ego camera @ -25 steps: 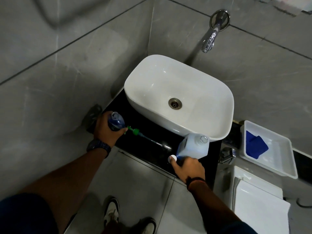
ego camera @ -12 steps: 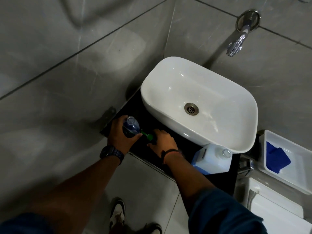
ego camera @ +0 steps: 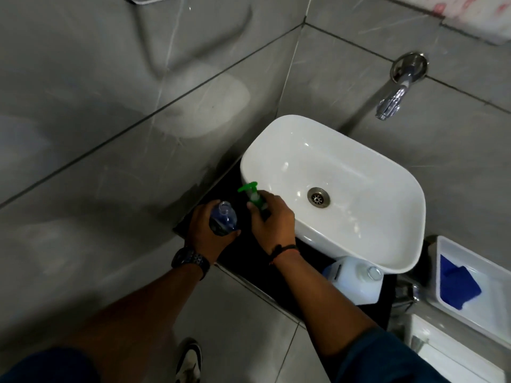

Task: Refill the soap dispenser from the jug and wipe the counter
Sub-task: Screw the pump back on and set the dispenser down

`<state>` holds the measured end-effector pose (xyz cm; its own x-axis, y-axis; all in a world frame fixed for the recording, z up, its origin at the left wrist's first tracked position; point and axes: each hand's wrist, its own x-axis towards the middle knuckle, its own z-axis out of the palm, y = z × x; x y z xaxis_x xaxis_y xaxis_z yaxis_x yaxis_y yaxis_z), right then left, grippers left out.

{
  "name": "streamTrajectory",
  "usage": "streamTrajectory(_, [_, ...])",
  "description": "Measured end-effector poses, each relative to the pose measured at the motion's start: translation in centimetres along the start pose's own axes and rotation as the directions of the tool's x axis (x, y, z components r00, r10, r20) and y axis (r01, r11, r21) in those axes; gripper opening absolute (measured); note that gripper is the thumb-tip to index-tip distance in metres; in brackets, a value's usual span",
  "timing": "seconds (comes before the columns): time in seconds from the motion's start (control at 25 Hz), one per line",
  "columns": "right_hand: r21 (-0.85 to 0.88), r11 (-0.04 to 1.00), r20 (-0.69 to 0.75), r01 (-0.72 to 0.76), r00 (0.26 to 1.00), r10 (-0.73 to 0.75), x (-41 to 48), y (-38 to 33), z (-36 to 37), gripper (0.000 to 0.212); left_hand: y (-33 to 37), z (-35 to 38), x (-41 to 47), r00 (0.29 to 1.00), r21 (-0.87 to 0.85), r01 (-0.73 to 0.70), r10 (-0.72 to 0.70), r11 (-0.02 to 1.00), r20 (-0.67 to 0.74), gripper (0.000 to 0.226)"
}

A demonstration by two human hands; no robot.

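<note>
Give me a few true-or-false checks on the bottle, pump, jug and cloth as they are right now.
1. The left hand grips the dispenser bottle. True.
2. The green pump is screwed onto the dispenser bottle. False: the pump is off, the right hand holds it beside the bottle, and the bottle's neck is open.
3. The jug stands on the counter with no hand on it. True.
4. The blue cloth lies on the counter. False: it lies in the white tray.
</note>
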<state>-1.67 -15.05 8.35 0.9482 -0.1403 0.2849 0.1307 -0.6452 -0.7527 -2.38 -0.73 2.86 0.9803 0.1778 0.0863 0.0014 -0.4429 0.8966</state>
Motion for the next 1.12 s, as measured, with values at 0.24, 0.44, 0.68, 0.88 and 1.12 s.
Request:
streamTrajectory(0.24, [0.344,0.926,-0.362,0.155,0.932,-0.021,4.1,-7.9,-6.0,0.027,5.2,0.7,0.8,0.995,0.028,-0.057,0.054,0.998,0.088,0.07])
streamTrajectory(0.44, [0.404,0.883,-0.393,0.24,0.917,-0.07,5.3,-10.3,-9.3,0.026,9.9,0.7,0.8,0.988,-0.006,-0.13,0.13,0.991,0.081,0.066])
streamTrajectory(0.68, [0.369,0.909,-0.252,0.195,0.962,-0.104,5.3,-10.2,-10.6,0.024,12.3,0.2,-0.2,0.977,0.079,-0.213,0.213,0.974,0.009,0.081])
streamTrajectory(0.88, [0.268,0.958,-0.023,0.102,0.995,-0.1,4.2,-8.8,-11.0,0.019,14.6,-0.3,0.1,0.973,0.066,-0.229,0.226,0.971,0.049,0.076])
streamTrajectory(1.12, [0.205,0.975,0.079,0.084,0.992,-0.102,3.5,-7.3,-12.5,0.022,16.3,-0.2,-0.3,0.966,0.069,-0.258,0.257,0.964,0.024,0.081])
